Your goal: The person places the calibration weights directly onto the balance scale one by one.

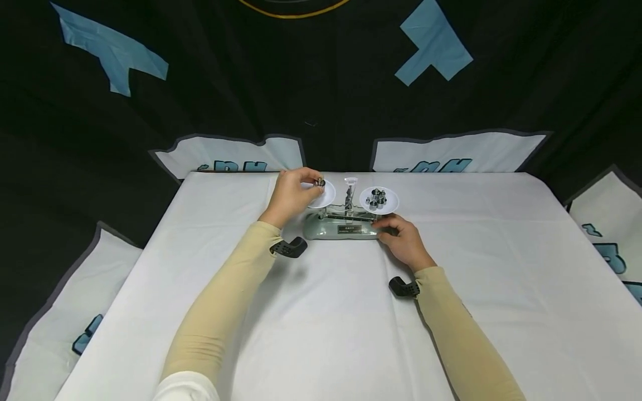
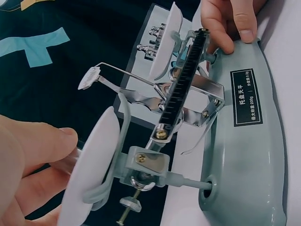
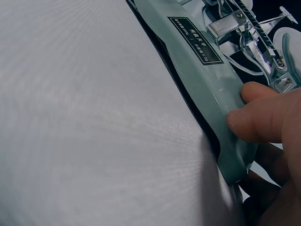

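A green-grey tray balance (image 1: 349, 228) stands at the table's far side, its graduated beam (image 2: 183, 84) above the base. My left hand (image 1: 293, 195) pinches a small metal weight (image 1: 320, 182) over the white left pan (image 1: 328, 196). In the left wrist view that pan (image 2: 96, 165) hides most of the weight. Several shiny weights (image 1: 376, 199) stand on the right pan (image 1: 393, 206). With thumb in front and fingers behind, my right hand (image 1: 403, 241) grips the right end of the base (image 3: 230, 117).
White cloth (image 1: 341, 317) covers the table. Behind its far edge hangs a black backdrop (image 1: 225, 94) with blue patches (image 1: 436, 39). A pointer with a small white scale plate (image 2: 89, 77) rises between the pans.
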Motion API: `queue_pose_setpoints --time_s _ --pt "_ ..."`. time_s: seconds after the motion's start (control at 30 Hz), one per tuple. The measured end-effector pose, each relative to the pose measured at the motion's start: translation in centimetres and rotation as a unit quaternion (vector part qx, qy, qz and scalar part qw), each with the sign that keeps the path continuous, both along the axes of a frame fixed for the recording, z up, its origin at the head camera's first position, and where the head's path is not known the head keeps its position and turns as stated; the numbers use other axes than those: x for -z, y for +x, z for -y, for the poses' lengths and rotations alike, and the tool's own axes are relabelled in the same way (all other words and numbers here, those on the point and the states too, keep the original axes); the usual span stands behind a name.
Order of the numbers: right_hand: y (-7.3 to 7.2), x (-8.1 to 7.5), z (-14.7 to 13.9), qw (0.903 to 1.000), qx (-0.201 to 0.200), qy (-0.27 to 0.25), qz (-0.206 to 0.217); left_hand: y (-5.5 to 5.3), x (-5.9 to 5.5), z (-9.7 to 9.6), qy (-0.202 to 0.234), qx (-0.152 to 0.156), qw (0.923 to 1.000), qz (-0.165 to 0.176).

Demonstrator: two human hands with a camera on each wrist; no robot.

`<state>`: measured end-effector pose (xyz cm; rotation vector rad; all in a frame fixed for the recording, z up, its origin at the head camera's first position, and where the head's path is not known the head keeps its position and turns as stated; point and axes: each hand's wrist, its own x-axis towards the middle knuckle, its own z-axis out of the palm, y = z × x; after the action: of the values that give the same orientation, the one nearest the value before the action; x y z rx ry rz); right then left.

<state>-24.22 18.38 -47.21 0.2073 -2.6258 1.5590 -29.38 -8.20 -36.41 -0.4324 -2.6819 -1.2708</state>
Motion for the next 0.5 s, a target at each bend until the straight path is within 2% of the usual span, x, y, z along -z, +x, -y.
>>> queue_pose_setpoints --time_s 0.23,0.5 --pt "-0.02 -0.05 0.06 1.0 0.003 -0.002 0.009 -0.19 0.41 -0.03 0.002 0.013 0.9997 -0.021" --pt "-0.08 -0.08 -0.07 0.9999 0.003 -0.004 0.014 -0.36 0.84 -0.24 0.004 0.008 0.9999 -0.01"
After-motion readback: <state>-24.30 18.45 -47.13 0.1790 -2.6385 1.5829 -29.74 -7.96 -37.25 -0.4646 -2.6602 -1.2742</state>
